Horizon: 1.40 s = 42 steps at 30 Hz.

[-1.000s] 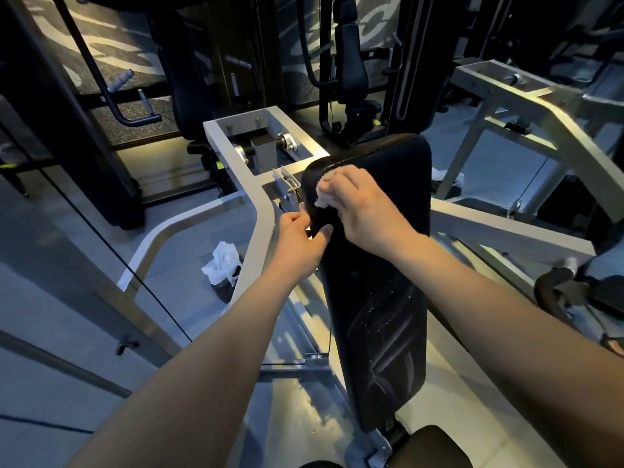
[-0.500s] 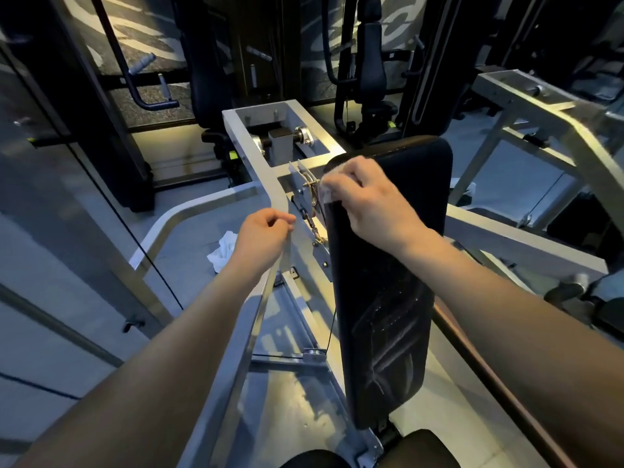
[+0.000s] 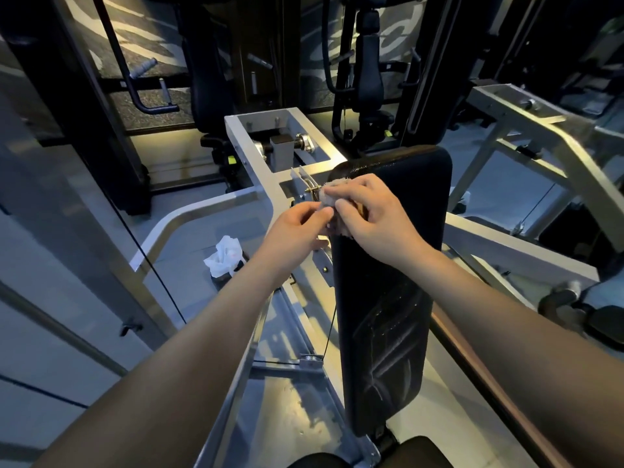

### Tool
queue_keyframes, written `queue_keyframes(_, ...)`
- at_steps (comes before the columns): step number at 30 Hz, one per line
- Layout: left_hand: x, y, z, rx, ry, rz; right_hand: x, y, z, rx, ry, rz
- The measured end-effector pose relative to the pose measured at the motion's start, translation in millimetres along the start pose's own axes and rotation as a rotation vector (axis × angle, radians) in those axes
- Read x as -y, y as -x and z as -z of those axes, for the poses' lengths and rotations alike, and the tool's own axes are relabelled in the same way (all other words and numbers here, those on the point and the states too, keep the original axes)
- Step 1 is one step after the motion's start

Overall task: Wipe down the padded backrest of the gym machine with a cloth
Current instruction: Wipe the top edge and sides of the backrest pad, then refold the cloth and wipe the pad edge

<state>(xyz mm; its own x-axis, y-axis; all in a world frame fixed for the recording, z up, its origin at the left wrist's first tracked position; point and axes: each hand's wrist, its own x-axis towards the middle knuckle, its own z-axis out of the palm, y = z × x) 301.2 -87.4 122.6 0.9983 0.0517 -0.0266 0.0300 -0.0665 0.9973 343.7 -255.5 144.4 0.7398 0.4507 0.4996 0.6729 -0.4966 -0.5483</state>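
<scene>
At the far left edge of the backrest [image 3: 388,298]: the cloth [image 3: 329,194] is bunched against the top of the black pad, just beside the bracket [image 3: 305,184].
Right hand [image 3: 371,217]: the fingers are curled over the cloth, which is held against the pad's edge.
Left hand [image 3: 297,228]: thumb and forefinger are brought together on the cloth's left fold. A pinch is judged, though the contact is partly hidden.
Bracket risk: a brass pin and thin plate edges stand close to the cloth. Fabric could be snagged, or a knuckle scraped, if a stroke is carried left.
Cable [image 3: 329,332]: a thin line runs down just left of the pad and could be hooked by a stroke along that side.
Pad face: streaks are seen on the near part, and patches could be missed if so small a wad is used.
Crumpled white bag [image 3: 224,256]: on the floor to the left, well apart.
</scene>
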Motion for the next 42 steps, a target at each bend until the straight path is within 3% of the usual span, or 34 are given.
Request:
queue_keyframes(5, -3, -2, -4, -0.114, -0.083, -0.088, 8, 7, 9, 0.04, -0.348, -0.274)
queue_keyframes(11, -5, -6, 3, -0.197, 0.061, -0.068, -6, 8, 13, -0.073, -0.158, -0.347)
queue_keyframes(16, -18, -11, 6, -0.2, 0.192, -0.044, 1, 4, 15, 0.106, -0.253, -0.351)
queue_keyframes(21, -48, -50, 12, -0.34, 0.132, -0.112, 5, -34, 24, -0.214, -0.167, -0.341)
queue_keyframes(23, -52, -68, 4, -0.411, -0.047, -0.109, -1, -49, 22, -0.268, 0.014, -0.346)
queue_keyframes(26, -43, -80, -8, -0.368, -0.413, -0.119, -13, -49, 16, -0.238, 0.166, -0.376)
queue_keyframes(30, -40, -67, -23, -0.188, -0.387, -0.237, -24, -34, 16, -0.172, 0.22, -0.242)
queue_keyframes(34, -41, -79, -27, 0.016, -0.498, -0.184, -34, -27, 11, -0.132, 0.214, -0.147)
queue_keyframes(37, -29, -89, -18, 0.047, -0.319, -0.223, -35, -22, 1, -0.177, 0.205, -0.109)
queue_keyframes(42, -1, -88, -18, -0.089, -0.076, -0.303, -40, -8, -20, -0.262, 0.268, 0.038)
